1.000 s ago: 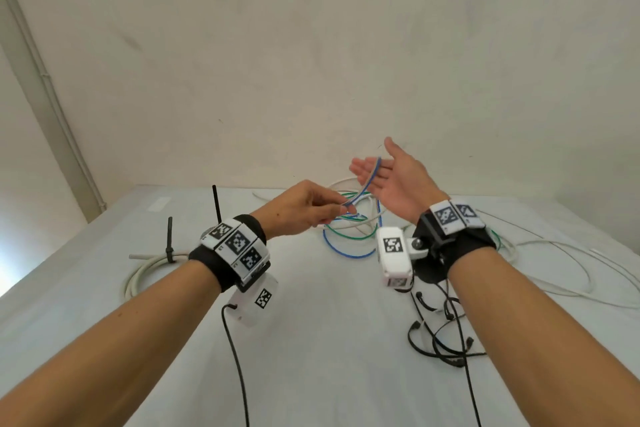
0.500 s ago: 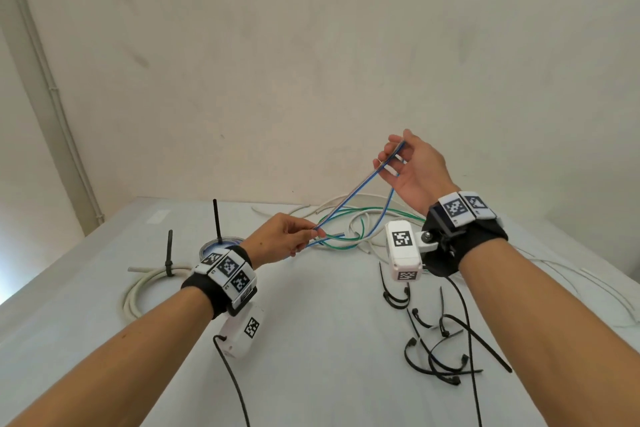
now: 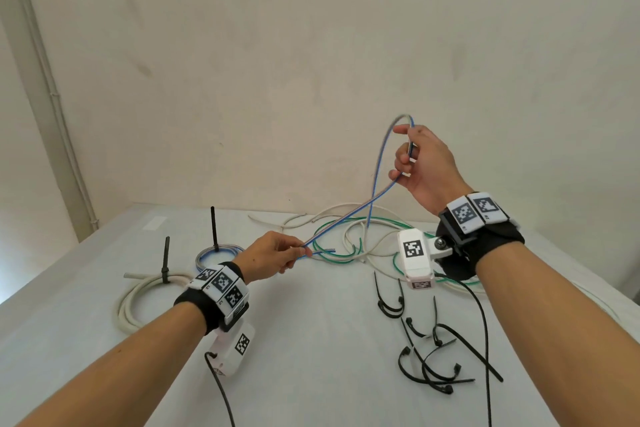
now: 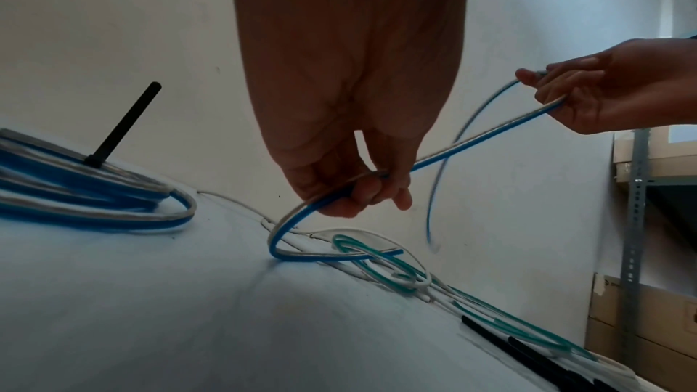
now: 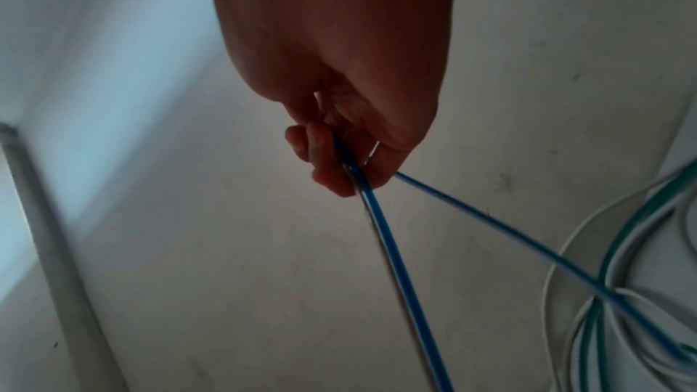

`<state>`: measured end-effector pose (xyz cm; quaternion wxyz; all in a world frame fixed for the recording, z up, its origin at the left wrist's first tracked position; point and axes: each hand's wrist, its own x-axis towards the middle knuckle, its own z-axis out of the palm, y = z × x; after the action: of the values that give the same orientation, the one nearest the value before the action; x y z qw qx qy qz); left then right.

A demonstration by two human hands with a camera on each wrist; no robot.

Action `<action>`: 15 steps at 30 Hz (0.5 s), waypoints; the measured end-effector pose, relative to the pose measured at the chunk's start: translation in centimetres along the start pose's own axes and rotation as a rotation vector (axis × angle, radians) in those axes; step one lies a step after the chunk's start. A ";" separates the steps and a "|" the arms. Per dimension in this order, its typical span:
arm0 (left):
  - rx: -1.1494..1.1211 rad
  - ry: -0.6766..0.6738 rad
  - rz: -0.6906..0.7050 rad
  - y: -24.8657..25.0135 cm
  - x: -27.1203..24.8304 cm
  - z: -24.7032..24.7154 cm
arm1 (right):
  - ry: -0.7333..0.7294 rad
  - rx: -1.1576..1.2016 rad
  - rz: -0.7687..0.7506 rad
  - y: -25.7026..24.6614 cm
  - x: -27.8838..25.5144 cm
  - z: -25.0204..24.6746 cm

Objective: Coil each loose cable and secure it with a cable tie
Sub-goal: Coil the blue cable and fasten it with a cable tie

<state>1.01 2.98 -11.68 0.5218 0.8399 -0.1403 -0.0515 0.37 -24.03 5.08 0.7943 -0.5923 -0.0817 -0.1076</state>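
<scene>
Blue-and-white cable (image 3: pixel 349 215): loose, raised above the surface (image 3: pixel 311 340), stretched between both hands. Left hand (image 3: pixel 273 258), low near the surface, pinches it close to its free end, which curls onto the surface just beyond the fingers. Right hand (image 3: pixel 420 166), lifted high by the wall, has its fingers curled round a loop of it; one strand runs down to the left hand, the other drops to the tangle below.
Green-and-white cable (image 3: pixel 332 230) and white cable (image 3: pixel 311 218): loose, intertwined at the far middle of the surface.
Coiled white cable (image 3: pixel 133 302): far left, bound with a black tie.
Coiled blue cable (image 3: pixel 214 251): behind the left wrist, tie tail upright.
Black cable ties (image 3: pixel 429 357): loose heap, near right.
</scene>
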 end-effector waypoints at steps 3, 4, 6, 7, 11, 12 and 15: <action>-0.042 -0.021 -0.016 0.0 -0.2 0.2 | -0.056 0.025 -0.038 -0.6 -0.5 -0.1; -0.061 -0.030 -0.020 0.2 -0.3 0.3 | -0.075 0.027 -0.045 -0.7 -0.6 -0.1; -0.086 -0.055 -0.040 0.6 -0.5 0.4 | -0.118 0.016 -0.034 -0.7 -0.9 -0.1; -0.088 -0.075 -0.050 0.9 -0.7 0.5 | -0.142 0.003 -0.019 -0.6 -1.0 -0.2; -0.152 -0.109 -0.068 3.3 -1.6 0.6 | -0.244 -0.086 0.056 0.8 -1.6 -0.4; -0.221 -0.076 -0.072 4.0 -1.6 0.6 | -0.267 -0.107 0.075 1.2 -1.7 -0.4; -0.429 0.140 -0.125 5.7 -0.8 0.2 | -0.348 -0.139 0.124 2.1 -2.4 -0.3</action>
<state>-0.83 0.66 -6.72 0.6926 0.7184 -0.0373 -0.0541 -1.34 -23.57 2.41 0.7306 -0.6592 -0.1735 0.0399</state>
